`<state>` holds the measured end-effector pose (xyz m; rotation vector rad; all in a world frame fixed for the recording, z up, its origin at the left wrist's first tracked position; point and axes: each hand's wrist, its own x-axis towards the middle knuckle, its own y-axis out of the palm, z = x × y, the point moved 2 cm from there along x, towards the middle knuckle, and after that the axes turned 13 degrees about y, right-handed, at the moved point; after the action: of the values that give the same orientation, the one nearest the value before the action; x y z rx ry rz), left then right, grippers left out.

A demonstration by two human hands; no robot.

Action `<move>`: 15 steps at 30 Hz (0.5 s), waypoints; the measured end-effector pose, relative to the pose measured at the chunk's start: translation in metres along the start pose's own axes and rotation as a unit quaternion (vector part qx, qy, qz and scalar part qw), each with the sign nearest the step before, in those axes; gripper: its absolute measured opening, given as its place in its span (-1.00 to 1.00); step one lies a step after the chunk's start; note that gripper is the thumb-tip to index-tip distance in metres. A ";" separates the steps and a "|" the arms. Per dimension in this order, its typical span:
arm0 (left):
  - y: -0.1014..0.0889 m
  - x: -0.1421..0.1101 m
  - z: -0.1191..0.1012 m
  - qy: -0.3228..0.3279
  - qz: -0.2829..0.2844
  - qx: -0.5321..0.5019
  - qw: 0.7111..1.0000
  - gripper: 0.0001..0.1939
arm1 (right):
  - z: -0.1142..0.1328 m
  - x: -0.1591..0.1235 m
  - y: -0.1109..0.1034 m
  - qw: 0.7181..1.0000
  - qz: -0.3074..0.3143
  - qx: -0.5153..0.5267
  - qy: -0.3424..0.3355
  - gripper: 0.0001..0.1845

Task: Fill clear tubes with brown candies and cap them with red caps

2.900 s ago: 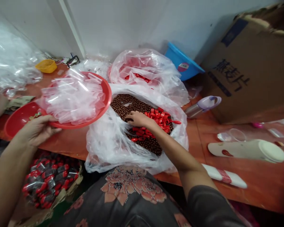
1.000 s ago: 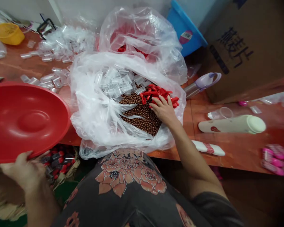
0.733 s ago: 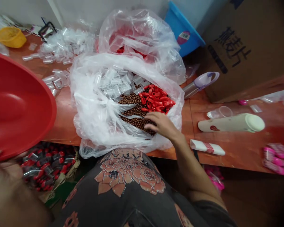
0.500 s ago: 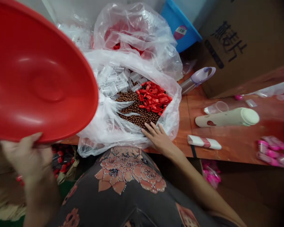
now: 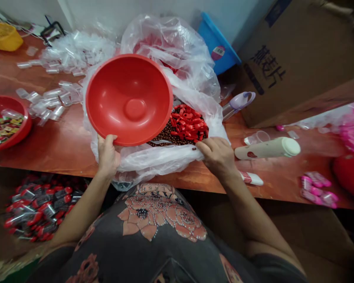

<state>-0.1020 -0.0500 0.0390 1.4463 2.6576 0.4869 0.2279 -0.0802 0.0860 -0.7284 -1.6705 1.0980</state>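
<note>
Head view: we look down on a clear plastic bag lying on a reddish wooden table.
Left hand: our fingers close on the rim of a round red plastic bowl, held tilted over the bag.
Right hand: our fingers pinch the bag's near edge.
Inside the bag: red plastic pieces and round brown beads lie just beyond our right fingers.
Handling: a firm pinch and a steady bowl guard against spilling the loose contents.
</note>
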 end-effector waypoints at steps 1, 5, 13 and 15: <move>-0.003 0.002 -0.003 0.015 -0.008 -0.005 1.000 -0.61 | 0.000 0.011 -0.010 1.000 -0.024 0.005 -0.004 -0.76; -0.017 0.004 -0.011 0.061 -0.025 -0.001 0.998 -0.60 | 0.002 0.023 -0.041 0.995 -0.081 0.051 0.007 -0.77; -0.060 -0.005 -0.002 0.114 -0.066 0.048 0.990 -0.58 | 0.033 -0.071 0.010 0.972 0.194 0.105 -0.080 -0.53; -0.064 -0.008 0.000 0.119 -0.066 0.052 0.989 -0.59 | 0.042 -0.092 0.032 0.962 0.246 0.107 -0.060 -0.50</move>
<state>-0.1493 -0.0888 0.0181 1.2985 2.9844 0.5473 0.2203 -0.1589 0.0152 -0.9787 -1.4717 1.6718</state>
